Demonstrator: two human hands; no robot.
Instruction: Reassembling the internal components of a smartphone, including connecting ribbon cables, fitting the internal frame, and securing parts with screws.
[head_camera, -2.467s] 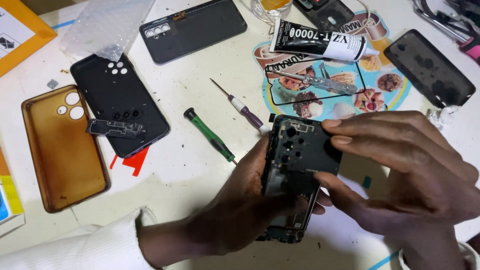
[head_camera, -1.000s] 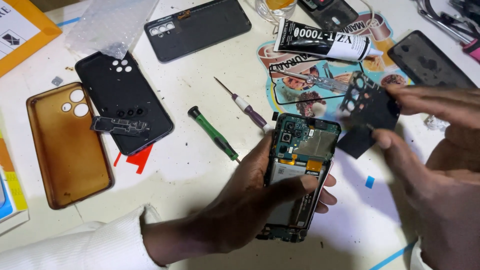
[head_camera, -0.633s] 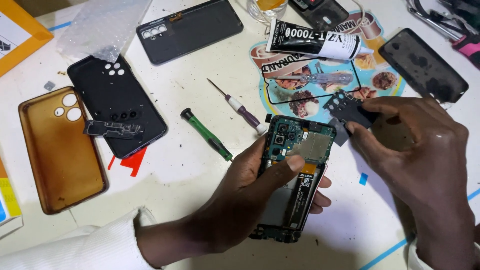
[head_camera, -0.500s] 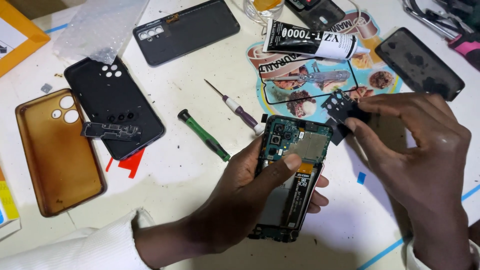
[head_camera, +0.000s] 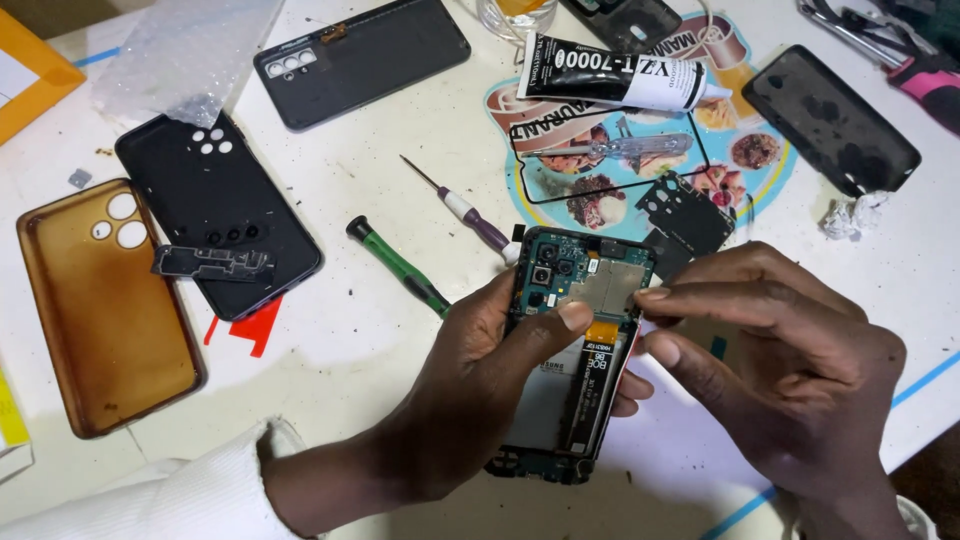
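My left hand grips an opened phone from below, with the back off and the green board and battery showing. Its thumb rests on the board's metal shield. My right hand is beside the phone's right edge; the index fingertip and thumb touch that edge near the orange flex cable and hold nothing. A black plastic inner cover lies on the table just above my right hand.
A green-handled screwdriver and a purple precision screwdriver lie left of the phone. Also on the table are a glue tube, a black back cover with a small bracket on it, a brown case, two dark phones and a printed sticker sheet.
My right hand lifted the black inner cover off the phone, laid it on the table to the upper right, and came back to the phone's right edge. My left hand kept hold.
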